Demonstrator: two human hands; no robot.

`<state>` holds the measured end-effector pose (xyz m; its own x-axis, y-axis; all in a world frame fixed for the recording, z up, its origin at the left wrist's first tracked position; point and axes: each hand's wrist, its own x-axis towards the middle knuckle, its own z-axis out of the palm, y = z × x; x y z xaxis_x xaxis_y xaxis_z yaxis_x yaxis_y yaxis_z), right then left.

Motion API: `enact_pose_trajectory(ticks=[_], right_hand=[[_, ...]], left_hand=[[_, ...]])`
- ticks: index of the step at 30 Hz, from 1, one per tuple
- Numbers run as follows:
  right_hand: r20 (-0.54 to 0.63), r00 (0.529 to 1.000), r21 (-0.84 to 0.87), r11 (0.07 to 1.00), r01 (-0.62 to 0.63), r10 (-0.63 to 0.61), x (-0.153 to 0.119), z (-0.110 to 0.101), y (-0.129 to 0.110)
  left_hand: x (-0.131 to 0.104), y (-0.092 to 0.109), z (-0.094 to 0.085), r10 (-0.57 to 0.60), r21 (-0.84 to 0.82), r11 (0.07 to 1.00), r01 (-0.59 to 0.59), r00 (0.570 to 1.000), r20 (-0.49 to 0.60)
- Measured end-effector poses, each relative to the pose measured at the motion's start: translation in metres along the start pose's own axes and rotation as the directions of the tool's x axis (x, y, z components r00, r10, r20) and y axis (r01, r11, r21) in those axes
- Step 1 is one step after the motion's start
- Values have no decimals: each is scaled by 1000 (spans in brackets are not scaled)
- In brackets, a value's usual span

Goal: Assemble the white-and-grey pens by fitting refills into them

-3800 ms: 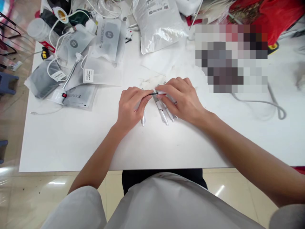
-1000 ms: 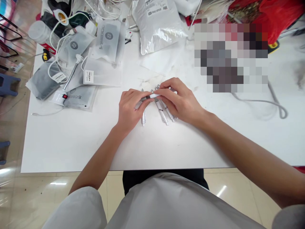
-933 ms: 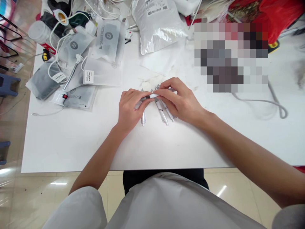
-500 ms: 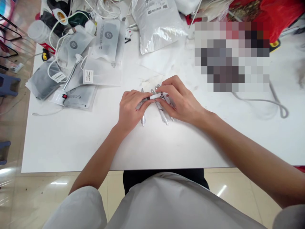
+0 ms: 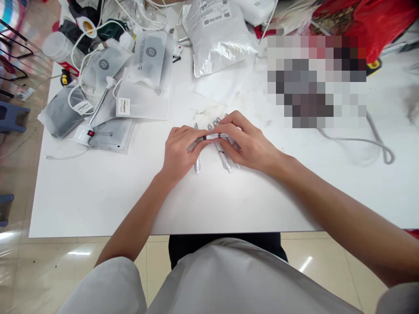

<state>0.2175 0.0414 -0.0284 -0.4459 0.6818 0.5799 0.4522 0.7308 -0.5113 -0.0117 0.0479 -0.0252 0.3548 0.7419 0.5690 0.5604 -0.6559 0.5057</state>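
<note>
A white pen (image 5: pixel 213 136) with a dark band lies crosswise between my two hands, just above the table. My left hand (image 5: pixel 180 147) is closed on its left end, thumb below and fingers above. Its right part is pinched by my right hand (image 5: pixel 250 141), whose fingers hide the tip. Beneath my hands, several more clear-and-white pens lie on the white table. One pen (image 5: pixel 197 165) is by my left fingertips, and another pen (image 5: pixel 224 161) slants under my right hand. The others are mostly covered by my right hand.
Grey plastic pouches (image 5: pixel 144 98), a small white lamp (image 5: pixel 85 131) and tangled white cables fill the left back. A silver-white parcel bag (image 5: pixel 221 39) stands at the back middle. Red plastic (image 5: pixel 386 26) and a grey cable (image 5: pixel 360 139) are at the right, beside a blurred-out patch.
My right hand has slid slightly left along the pen, its fingers now covering more of it. The left hand keeps its grip. The whole view has shifted a little.
</note>
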Motion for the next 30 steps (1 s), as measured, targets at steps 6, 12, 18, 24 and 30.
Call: enact_pose_trajectory(ticks=[6,12,18,24,30], right_hand=[[26,1000,-3,1000,-8,8,1,-2,1],[29,999,14,1000,17,-17,1,0,1],[43,999,19,1000,8,-9,0,-1,0],[33,999,-21,1000,16,-16,1,1,0],[-2,999,-87,995,-39,39,0,4,3]], left_hand=[[-1,1,0,-12,11,1000,12,1000,25],[-1,0,2,-26,20,999,26,999,29],[-2,-2,1,-6,9,1000,6,1000,25],[-2,-1,1,-2,27,1000,1,1000,28],[2,2,1,25,-22,999,-25,999,-25]])
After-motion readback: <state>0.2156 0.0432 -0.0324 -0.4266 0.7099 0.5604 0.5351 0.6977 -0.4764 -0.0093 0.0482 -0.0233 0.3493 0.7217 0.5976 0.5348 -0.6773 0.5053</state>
